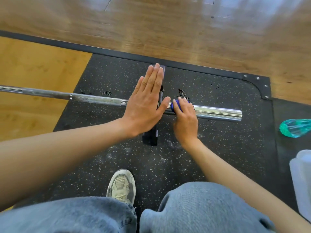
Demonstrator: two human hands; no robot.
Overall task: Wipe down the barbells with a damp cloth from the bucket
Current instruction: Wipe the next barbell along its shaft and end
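A steel barbell (94,98) lies across the floor from the left edge to a chrome sleeve (218,113) on the right. A thin black weight plate (151,138) stands on edge on the bar. My left hand (148,101) lies flat with straight fingers against the plate's left face. My right hand (185,118) grips a blue cloth (176,106) wrapped on the sleeve just right of the plate.
Black speckled rubber matting (218,148) lies under the bar, with a wooden platform panel (33,81) to the left and wood flooring beyond. A teal translucent object (294,127) and a white container (301,179) sit at the right edge. My shoe (122,185) and knees are below.
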